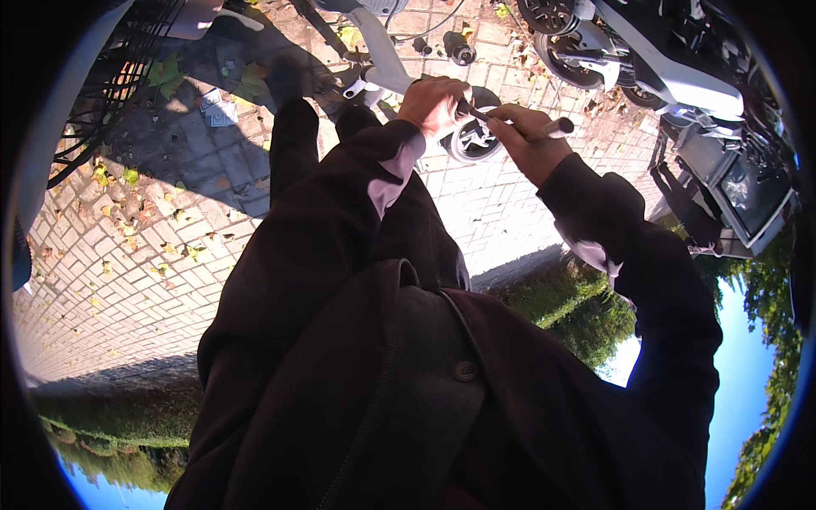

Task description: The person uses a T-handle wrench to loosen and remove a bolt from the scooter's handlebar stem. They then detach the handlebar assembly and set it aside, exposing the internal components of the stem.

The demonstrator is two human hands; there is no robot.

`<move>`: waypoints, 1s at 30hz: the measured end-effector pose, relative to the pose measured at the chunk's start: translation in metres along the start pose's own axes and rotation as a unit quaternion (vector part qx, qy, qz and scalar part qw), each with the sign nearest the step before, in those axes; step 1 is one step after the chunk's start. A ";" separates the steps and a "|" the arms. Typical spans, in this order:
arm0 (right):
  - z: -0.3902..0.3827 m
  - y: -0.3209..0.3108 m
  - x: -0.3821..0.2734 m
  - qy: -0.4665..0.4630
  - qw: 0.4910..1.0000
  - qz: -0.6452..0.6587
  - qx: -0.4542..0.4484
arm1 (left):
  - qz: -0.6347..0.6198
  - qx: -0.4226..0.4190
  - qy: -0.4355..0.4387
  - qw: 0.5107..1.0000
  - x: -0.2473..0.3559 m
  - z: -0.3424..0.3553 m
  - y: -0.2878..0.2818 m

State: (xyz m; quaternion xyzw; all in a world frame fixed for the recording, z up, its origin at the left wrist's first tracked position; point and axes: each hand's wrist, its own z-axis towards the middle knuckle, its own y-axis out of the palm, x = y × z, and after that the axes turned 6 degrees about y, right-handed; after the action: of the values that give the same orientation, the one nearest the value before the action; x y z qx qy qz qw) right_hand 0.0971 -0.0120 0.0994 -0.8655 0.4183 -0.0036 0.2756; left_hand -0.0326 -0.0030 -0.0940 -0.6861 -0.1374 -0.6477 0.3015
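My right hand (529,140) is closed around a dark rod (558,128) with a rounded, greyish end sticking out past the fingers. The rod runs left toward my left hand (432,106), whose fingers are curled near its other end. What my left fingers hold is hidden, and the rod's exact kind cannot be told. A white tubular frame (381,49) comes down from the top and ends beside my left hand. Just below and between my hands is a small wheel (473,141) with a pale rim and spokes.
Brick paving (144,280) with fallen leaves spreads around my legs. Parked white-and-black two-wheelers (680,81) stand at the right, next to a framed panel (752,191). A black wire basket (106,93) is at the upper left. Small dark round parts (461,54) and a paper piece (219,110) lie on the ground.
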 end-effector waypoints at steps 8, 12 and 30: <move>-0.005 0.017 -0.025 0.352 0.617 0.694 -0.116 | -0.018 0.038 0.011 0.999 0.005 -0.002 -0.001; -0.011 0.025 -0.026 0.240 0.877 0.396 0.127 | 0.006 0.022 0.003 1.000 0.003 -0.001 -0.004; -0.039 0.023 -0.004 -0.227 0.830 -0.290 0.418 | 0.016 -0.013 -0.002 1.000 -0.001 0.000 0.000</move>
State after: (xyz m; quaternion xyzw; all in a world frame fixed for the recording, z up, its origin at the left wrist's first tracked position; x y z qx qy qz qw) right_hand 0.0686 -0.0388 0.1221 -0.7258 0.0321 -0.0618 0.6844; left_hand -0.0329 -0.0032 -0.0951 -0.6932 -0.1184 -0.6433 0.3027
